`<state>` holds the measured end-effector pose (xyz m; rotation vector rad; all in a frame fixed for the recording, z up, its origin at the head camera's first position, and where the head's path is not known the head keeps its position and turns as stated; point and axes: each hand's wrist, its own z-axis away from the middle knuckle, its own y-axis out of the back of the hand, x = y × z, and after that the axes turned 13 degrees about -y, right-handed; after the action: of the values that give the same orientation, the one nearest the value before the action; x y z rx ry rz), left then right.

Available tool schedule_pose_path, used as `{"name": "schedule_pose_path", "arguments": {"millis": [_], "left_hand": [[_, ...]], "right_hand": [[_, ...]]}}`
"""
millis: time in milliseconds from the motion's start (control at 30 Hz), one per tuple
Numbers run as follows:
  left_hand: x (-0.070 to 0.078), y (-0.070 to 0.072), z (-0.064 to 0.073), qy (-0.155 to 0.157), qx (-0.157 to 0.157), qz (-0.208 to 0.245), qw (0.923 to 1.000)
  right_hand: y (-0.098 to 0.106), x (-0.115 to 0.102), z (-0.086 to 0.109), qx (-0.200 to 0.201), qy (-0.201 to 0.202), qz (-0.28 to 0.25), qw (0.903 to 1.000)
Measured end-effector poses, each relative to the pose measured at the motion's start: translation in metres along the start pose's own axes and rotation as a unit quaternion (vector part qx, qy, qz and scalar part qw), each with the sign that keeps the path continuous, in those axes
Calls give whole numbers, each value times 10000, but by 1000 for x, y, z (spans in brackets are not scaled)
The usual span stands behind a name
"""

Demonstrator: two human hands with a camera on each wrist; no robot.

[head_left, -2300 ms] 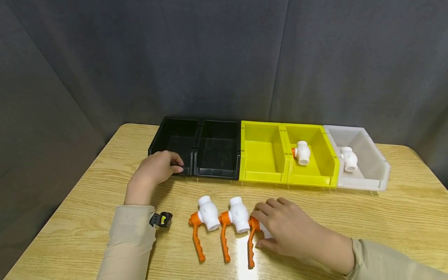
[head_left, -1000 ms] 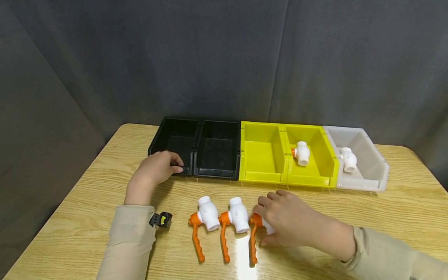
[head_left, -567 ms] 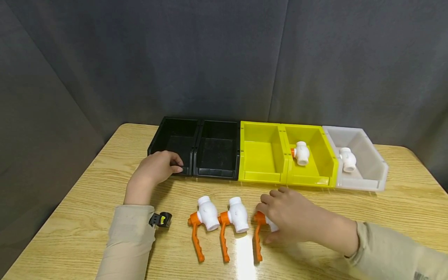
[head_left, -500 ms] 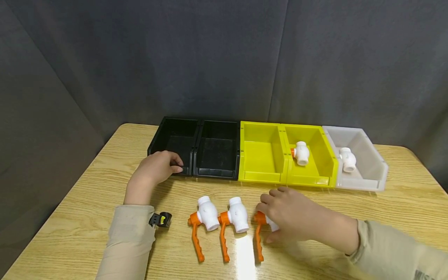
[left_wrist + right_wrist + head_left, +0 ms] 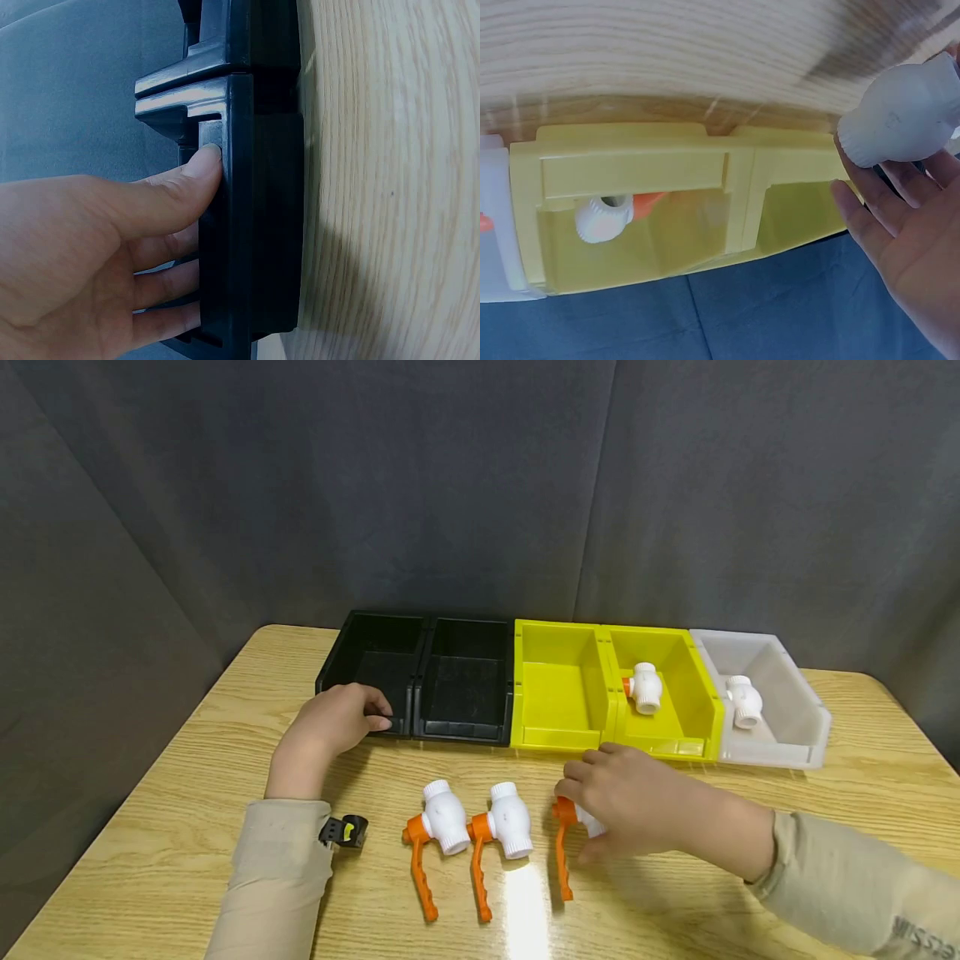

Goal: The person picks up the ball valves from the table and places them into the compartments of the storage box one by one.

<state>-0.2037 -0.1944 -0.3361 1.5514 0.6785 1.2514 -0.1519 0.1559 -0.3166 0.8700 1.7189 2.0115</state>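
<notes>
My right hand (image 5: 637, 797) grips a white ball valve (image 5: 907, 112) by its body, just in front of the yellow bins. Its orange handle (image 5: 562, 860) points down towards me; the palm side of the body is hidden in the head view. My left hand (image 5: 333, 718) holds the front lip of the leftmost black bin (image 5: 232, 225), thumb on the lip and fingers curled inside. Two more ball valves, a left one (image 5: 445, 818) and a middle one (image 5: 512, 822), lie side by side on the table between my hands, their orange handles towards me.
A second black bin (image 5: 465, 729), a left yellow bin (image 5: 562, 739), a right yellow bin (image 5: 667, 747) and a whitish bin (image 5: 772, 753) continue the row. One valve (image 5: 647, 687) lies in the right yellow bin, another (image 5: 745, 702) in the whitish one. A grey curtain (image 5: 480, 485) hangs behind.
My right hand has drawn its valve away from the other two, to the right and then forward towards the yellow bins. The left hand has stayed on the black bin.
</notes>
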Motion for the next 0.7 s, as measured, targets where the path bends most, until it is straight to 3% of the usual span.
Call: {"name": "schedule_pose_path", "arguments": {"millis": [700], "left_hand": [[1, 1, 0, -8, -25, -59, 10000]], "right_hand": [[15, 24, -12, 368, -453, -131, 9982]]}}
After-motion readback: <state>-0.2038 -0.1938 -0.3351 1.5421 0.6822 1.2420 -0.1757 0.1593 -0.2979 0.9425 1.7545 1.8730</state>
